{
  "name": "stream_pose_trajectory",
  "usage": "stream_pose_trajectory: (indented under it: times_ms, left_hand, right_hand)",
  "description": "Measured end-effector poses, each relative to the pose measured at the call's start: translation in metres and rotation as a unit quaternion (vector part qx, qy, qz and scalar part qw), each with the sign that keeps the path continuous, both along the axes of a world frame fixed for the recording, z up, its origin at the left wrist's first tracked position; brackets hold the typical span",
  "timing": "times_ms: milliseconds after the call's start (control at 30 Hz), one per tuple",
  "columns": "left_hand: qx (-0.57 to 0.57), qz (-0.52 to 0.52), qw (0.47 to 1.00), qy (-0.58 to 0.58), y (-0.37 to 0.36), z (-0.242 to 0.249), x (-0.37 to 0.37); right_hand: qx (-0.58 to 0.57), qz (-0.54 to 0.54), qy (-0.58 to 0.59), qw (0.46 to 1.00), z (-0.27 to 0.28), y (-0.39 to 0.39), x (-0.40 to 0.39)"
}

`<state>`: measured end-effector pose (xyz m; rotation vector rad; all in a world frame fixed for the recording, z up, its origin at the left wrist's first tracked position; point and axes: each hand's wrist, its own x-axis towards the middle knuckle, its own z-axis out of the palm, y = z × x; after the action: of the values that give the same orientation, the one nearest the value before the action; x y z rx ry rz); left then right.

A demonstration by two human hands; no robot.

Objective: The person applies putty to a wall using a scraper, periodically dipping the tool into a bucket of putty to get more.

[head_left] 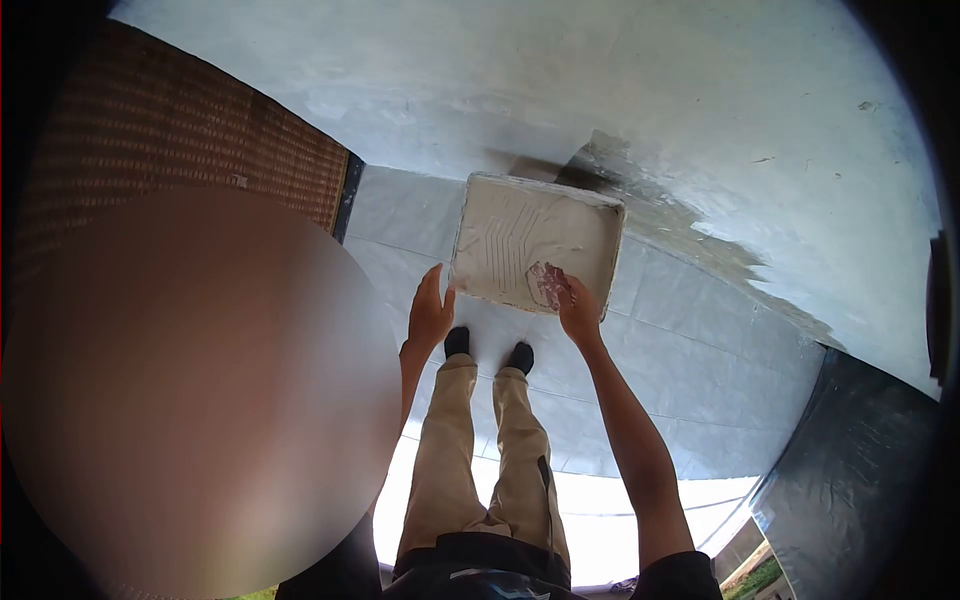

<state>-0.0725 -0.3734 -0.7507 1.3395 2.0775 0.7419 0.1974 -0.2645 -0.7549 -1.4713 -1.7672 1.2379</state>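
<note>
A shallow rectangular tray (618, 245) coated in pale, wet-looking material is in front of me, with ridged lines across its left part. My right hand (580, 308) is closed on a reddish, smeared piece (547, 285) at the tray's near right part; I cannot make out exactly what the piece is. Beside the tray's near left corner is my left hand (431, 308), its fingers stretched and thumb apart, with nothing in it.
A pale wall (700, 120) with a dark, patchy band low down rises behind the tray. Brown woven matting (230, 130) stands at left, dark sheeting (850, 470) at right. My feet are on a grey tiled floor (690, 340). A large blurred area covers the lower left.
</note>
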Motion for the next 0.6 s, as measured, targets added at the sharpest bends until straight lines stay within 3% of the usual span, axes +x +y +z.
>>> stream_pose_trajectory:
  times_ms: [233,400,600]
  left_hand:
    - [-0.037,0.011,0.997,-0.065,-0.036,-0.059,-0.010]
    - [-0.042,-0.002,0.995,-0.085,-0.035,-0.074,-0.013]
    - [-0.041,-0.020,0.994,-0.100,-0.025,-0.078,-0.012]
  right_hand:
    - [-0.003,0.049,-0.013,0.999,-0.015,-0.010,-0.047]
    - [0.102,0.136,-0.087,0.982,-0.025,-0.004,-0.083]
    - [0.170,0.188,-0.098,0.962,-0.031,-0.002,-0.115]
